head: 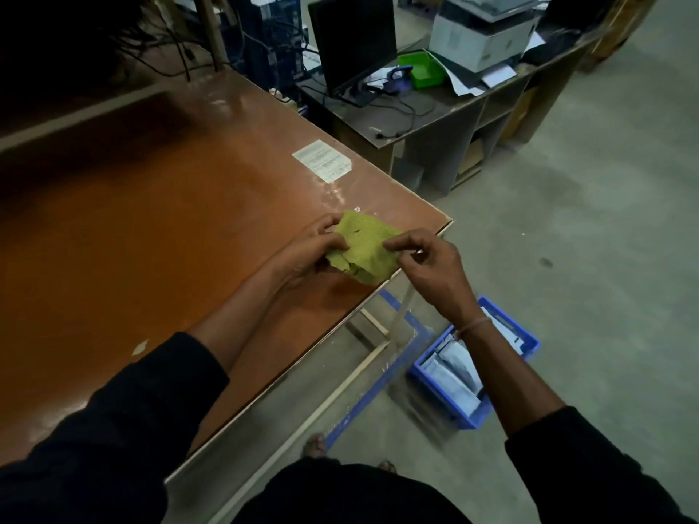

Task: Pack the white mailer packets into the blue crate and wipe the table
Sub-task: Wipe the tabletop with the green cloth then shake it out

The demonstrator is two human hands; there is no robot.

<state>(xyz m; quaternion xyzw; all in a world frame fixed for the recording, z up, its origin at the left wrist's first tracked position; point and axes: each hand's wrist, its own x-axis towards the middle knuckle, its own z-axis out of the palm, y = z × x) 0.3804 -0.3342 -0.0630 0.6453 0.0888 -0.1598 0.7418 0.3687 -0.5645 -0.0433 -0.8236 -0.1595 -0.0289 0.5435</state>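
- Your left hand [302, 255] grips the green cloth [365, 248]; your right hand [423, 259] pinches its near edge.
- The cloth hangs over the worktop [159, 236] corner; the unwiped surface lies to your left.
- The packets [452, 366] are in the blue crate [476, 417] on the floor.

Probably a warehouse packing area; concrete floor [586, 221]; worktable [151, 221]; printer [484, 32]; monitor [353, 39]; blue crate [527, 340]

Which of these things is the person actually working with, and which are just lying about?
In use: green cloth, held by left hand and right hand; brown table; blue crate with white packets.
Lying about: paper sheet, monitor, printer, green tray.
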